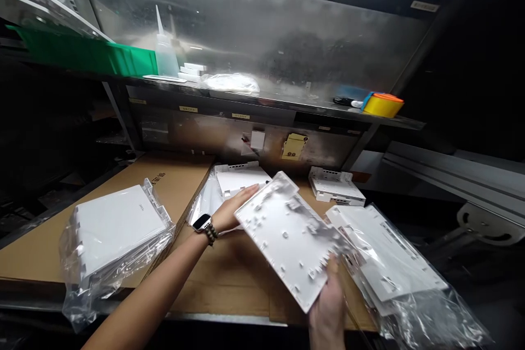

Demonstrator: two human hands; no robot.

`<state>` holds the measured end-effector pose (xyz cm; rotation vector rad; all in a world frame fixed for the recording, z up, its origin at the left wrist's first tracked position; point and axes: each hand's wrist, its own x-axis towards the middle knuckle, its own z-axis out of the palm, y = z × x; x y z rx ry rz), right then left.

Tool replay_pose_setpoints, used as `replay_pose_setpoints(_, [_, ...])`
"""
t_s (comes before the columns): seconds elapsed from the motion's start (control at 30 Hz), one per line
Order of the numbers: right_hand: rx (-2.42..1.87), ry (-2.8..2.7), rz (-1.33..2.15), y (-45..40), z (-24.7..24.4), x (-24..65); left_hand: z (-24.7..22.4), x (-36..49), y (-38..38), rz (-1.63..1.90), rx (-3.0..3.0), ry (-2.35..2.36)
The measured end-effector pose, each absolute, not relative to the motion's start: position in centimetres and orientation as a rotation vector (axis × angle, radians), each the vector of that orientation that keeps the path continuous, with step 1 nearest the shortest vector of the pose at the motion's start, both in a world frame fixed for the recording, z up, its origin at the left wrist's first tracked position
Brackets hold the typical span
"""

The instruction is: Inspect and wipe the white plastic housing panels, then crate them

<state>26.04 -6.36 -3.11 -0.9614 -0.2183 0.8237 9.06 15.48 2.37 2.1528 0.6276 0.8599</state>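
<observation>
A white plastic housing cover (287, 235) is tilted above the cardboard, its inner side with small posts and clips facing me. My right hand (328, 303) is closed on its lower right edge, thumb on the inner face. At the upper left edge, my left hand (232, 210) lies against the cover, its fingers partly hidden behind it. A watch (202, 222) and a bead bracelet (211, 233) are on the left wrist. Behind the cover, a white housing (238, 178) rests beside clear plastic film.
Bagged white housings lie at left (118, 227) and right (394, 257) on cardboard (180, 167). Another white housing (336, 186) stands at the back right. The metal shelf above holds a green bin (94, 57), a squeeze bottle (166, 54) and yellow tape (383, 105).
</observation>
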Motion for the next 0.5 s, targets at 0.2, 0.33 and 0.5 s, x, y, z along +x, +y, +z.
replay_pose_setpoints(0.2, [-1.270,-0.371,0.124,-9.6,-4.7,22.8,0.5,10.5,15.6,0.666,2.136,0.588])
replay_pose_setpoints(0.33, [-1.387,-0.611,0.163,-9.9,-7.6,20.4,0.2,11.4,14.9,0.777,2.111,0.700])
replay_pose_setpoints(0.5, [-1.488,-0.575,0.288,-11.6,-9.5,19.3,0.7,11.4,12.5,0.971,2.299,0.823])
